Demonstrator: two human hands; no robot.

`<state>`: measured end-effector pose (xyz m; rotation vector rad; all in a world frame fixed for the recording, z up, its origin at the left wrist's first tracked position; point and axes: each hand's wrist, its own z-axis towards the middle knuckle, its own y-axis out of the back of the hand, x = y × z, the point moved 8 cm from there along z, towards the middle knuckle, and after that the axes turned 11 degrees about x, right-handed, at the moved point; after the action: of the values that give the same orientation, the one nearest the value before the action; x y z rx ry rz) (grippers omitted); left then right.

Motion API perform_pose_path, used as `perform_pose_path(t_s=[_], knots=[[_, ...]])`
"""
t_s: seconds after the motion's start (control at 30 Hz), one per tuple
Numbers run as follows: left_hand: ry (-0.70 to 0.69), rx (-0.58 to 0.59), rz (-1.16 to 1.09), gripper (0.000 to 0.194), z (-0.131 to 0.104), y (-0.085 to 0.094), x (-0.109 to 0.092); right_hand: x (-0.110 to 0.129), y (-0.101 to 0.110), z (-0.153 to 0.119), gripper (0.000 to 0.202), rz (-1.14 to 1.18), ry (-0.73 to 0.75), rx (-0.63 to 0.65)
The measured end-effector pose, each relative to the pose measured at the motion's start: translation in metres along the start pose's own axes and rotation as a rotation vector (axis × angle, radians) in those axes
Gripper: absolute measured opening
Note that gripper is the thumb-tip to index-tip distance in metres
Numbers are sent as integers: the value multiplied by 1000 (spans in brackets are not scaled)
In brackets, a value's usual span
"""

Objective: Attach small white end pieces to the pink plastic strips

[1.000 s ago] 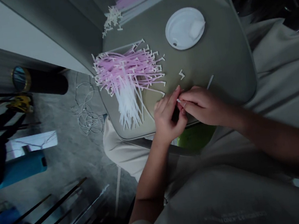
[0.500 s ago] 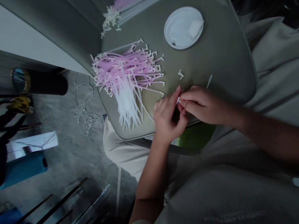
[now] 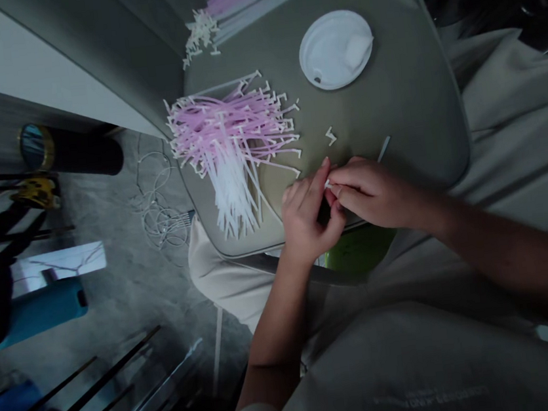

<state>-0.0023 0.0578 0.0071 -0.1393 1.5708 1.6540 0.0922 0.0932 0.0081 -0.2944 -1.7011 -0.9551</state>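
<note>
Over the chair seat's near edge, my left hand (image 3: 308,218) and my right hand (image 3: 369,191) meet fingertip to fingertip. Between them shows a small white plastic connector (image 3: 328,185), pinched by the right thumb and forefinger. My left fingers curl around its other side, and what they cover is hidden. A short translucent tube (image 3: 384,148) pokes out behind my right hand; whether that hand holds it is unclear. Just beyond lies a loose zigzag white connector (image 3: 330,136). To the left is a pile of pink tubes (image 3: 229,121) with white end pieces, with clear tubes (image 3: 233,193) across it.
The grey chair seat (image 3: 411,104) carries a white lid-like dish (image 3: 324,61) holding a small white item. Another bundle of tubes (image 3: 257,13) lies at the back. Tangled wire (image 3: 161,215) and a teal case (image 3: 43,311) are on the left. Something green (image 3: 358,248) shows below the seat edge.
Both hands stay in nearly the same place, with only a tiny shift of the fingers around the white connector. The view has moved slightly.
</note>
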Motion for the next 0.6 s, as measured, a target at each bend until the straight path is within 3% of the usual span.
perform_pose_path(t_s=[0.6], knots=[[-15,-24,-17,50,0,-1,1,-4,-3,2,25,-64,-37,22]])
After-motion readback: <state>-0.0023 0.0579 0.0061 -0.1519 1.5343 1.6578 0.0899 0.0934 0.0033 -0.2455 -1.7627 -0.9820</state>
